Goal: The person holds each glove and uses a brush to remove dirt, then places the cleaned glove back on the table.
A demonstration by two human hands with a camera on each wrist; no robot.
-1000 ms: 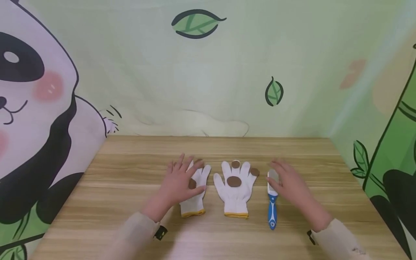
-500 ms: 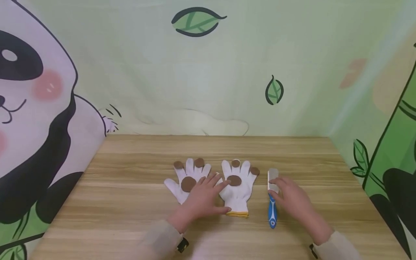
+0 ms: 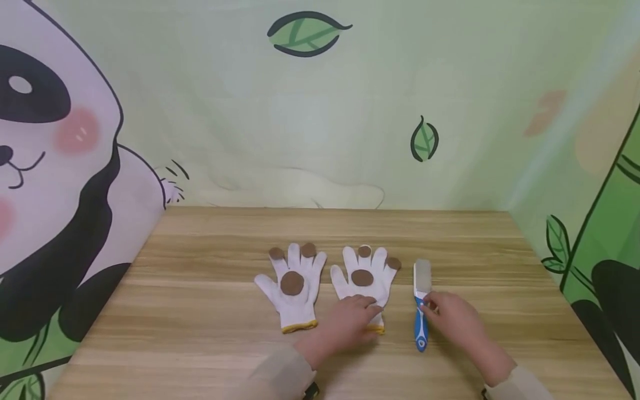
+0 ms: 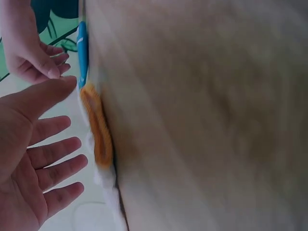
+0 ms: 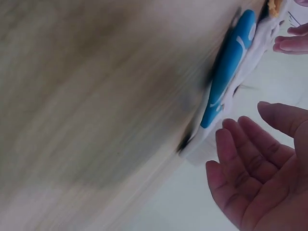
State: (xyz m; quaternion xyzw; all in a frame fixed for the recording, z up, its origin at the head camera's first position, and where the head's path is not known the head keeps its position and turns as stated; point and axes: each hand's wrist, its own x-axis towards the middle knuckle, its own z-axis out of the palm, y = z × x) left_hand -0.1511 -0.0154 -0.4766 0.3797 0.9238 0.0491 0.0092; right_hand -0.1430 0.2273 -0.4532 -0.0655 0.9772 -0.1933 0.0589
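Two white knit gloves lie flat, fingers away from me: the left glove point(image 3: 298, 303) and the right glove point(image 3: 361, 265), both with brown round patches and yellow cuff edges. My left hand point(image 3: 348, 318) hovers over the lower part of the right glove, hiding some of its cuff. In the left wrist view its fingers point(image 4: 57, 154) are spread and hold nothing. A comb point(image 3: 421, 322) with a blue-and-white handle and grey head lies right of the gloves. My right hand point(image 3: 456, 318) is beside its handle; in the right wrist view the fingers point(image 5: 236, 154) are loosely bent, holding nothing.
The wood-grain table point(image 3: 200, 266) ends at a pale green backdrop point(image 3: 320, 128) printed with leaves and a panda point(image 3: 55, 155). Both sleeves point(image 3: 282, 372) reach in from the front edge.
My left hand has moved right, from over the left glove to the right glove's cuff. My right hand has come nearer along the comb, from its head to its handle. Gloves and comb stay put.
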